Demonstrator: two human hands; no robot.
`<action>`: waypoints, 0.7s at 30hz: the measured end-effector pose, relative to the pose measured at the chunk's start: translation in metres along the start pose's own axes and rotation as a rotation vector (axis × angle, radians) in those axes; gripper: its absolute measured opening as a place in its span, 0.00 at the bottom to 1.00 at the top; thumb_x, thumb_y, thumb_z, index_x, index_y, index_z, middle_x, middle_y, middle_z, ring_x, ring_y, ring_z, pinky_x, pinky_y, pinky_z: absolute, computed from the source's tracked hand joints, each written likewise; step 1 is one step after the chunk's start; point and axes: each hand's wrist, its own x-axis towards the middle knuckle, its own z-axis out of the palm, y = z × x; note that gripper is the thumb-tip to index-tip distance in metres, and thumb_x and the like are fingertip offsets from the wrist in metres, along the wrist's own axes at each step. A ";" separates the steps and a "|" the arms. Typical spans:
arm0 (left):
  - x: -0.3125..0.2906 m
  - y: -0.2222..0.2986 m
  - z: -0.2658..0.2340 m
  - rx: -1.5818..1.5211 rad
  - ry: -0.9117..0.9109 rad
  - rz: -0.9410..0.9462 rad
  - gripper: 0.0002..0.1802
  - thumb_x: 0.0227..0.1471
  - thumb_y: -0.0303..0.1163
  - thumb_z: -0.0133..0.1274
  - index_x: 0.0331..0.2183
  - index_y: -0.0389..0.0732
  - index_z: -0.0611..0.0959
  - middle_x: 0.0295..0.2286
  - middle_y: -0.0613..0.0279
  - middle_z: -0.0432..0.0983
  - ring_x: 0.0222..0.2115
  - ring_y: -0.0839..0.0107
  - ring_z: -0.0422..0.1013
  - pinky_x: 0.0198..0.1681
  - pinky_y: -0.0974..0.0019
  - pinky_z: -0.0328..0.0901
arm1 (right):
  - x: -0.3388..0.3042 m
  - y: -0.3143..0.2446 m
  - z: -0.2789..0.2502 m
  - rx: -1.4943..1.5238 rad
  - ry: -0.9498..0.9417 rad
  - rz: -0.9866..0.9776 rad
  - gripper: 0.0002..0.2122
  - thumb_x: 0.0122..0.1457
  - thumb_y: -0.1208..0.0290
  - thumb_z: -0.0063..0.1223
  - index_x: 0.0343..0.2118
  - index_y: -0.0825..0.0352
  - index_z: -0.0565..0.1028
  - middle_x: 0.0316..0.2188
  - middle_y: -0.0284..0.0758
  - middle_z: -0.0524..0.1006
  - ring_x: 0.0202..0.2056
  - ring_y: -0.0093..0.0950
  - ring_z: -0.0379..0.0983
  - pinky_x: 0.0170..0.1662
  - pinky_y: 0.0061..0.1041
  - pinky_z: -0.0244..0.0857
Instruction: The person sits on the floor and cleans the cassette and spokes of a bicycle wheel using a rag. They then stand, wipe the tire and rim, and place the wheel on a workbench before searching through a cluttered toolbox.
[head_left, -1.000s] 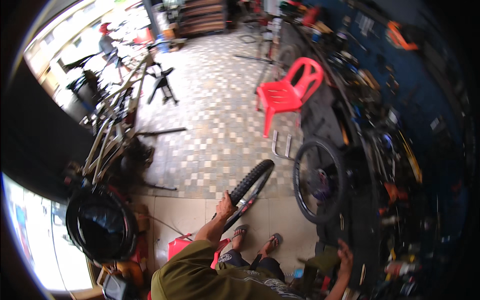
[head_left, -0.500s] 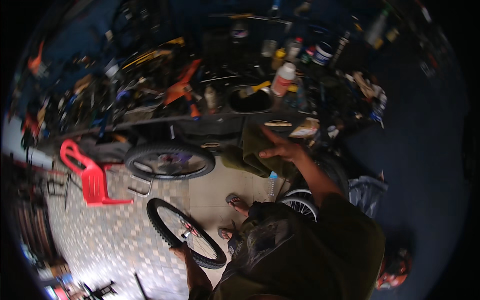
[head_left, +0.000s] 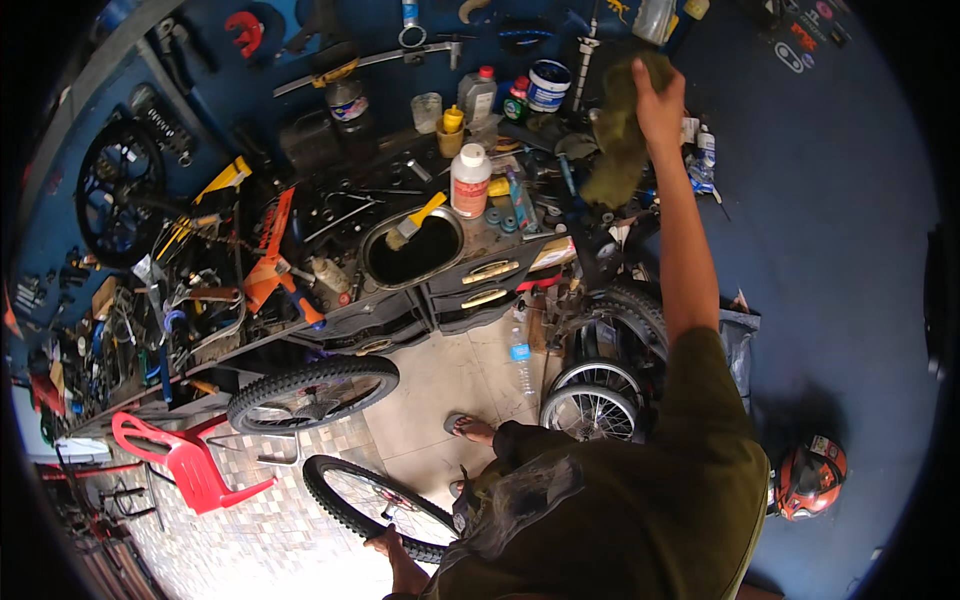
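Observation:
My right hand [head_left: 660,108] is raised over the far right end of the workbench, its fingers closed around a dark green cloth [head_left: 620,135]. The cloth hangs down over the bench's clutter. Low on my left side, my left hand [head_left: 396,550] grips a bicycle wheel [head_left: 332,503] near its hub. This wheel has a knobby black tire and stands tilted by my feet; my clothing hides its right part. Beyond it, another bicycle wheel [head_left: 315,395] rests against the front of the bench.
The bench holds a basin [head_left: 452,240] with a yellow-handled brush [head_left: 418,220], a white bottle [head_left: 470,180], an orange tool [head_left: 270,262] and many loose tools. A red plastic chair [head_left: 195,475] stands left. Wheels [head_left: 592,410] and a water bottle [head_left: 520,350] are right of my feet; a helmet [head_left: 812,478] lies farther right.
My right hand has moved up and away to the far right of the bench, carrying the cloth. My left hand still holds the wheel. The view has shifted.

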 end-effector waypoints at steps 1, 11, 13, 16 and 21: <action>-0.002 0.006 0.000 0.022 -0.018 -0.013 0.46 0.34 0.36 0.74 0.46 0.40 0.57 0.36 0.42 0.76 0.36 0.44 0.76 0.43 0.43 0.70 | 0.015 0.014 0.017 0.075 0.013 0.047 0.34 0.56 0.47 0.60 0.52 0.74 0.67 0.47 0.51 0.76 0.49 0.40 0.73 0.52 0.34 0.65; 0.003 0.020 -0.005 0.164 -0.130 -0.017 0.48 0.36 0.40 0.72 0.49 0.40 0.55 0.37 0.40 0.75 0.38 0.43 0.75 0.44 0.43 0.70 | -0.016 0.157 0.013 -0.874 -0.702 0.322 0.33 0.53 0.36 0.52 0.44 0.66 0.80 0.45 0.46 0.79 0.50 0.45 0.74 0.52 0.42 0.67; 0.002 0.008 -0.012 0.186 -0.108 -0.019 0.48 0.36 0.39 0.72 0.50 0.40 0.55 0.38 0.41 0.75 0.38 0.43 0.75 0.45 0.43 0.70 | -0.052 0.153 0.006 -0.996 -0.772 0.411 0.30 0.53 0.40 0.55 0.47 0.64 0.78 0.48 0.46 0.78 0.50 0.45 0.74 0.52 0.43 0.67; 0.009 0.008 -0.006 0.167 -0.108 -0.015 0.49 0.36 0.39 0.71 0.50 0.41 0.54 0.37 0.41 0.75 0.38 0.43 0.75 0.45 0.43 0.69 | -0.082 0.158 -0.010 -1.059 -0.750 0.369 0.25 0.54 0.45 0.56 0.44 0.63 0.79 0.47 0.46 0.78 0.50 0.47 0.74 0.52 0.45 0.67; 0.004 0.001 -0.009 0.112 -0.086 -0.033 0.48 0.34 0.37 0.71 0.49 0.41 0.55 0.37 0.40 0.75 0.38 0.42 0.75 0.45 0.43 0.69 | -0.073 0.155 -0.001 -0.958 -0.494 0.469 0.20 0.58 0.52 0.52 0.48 0.61 0.77 0.45 0.47 0.78 0.50 0.45 0.75 0.51 0.42 0.69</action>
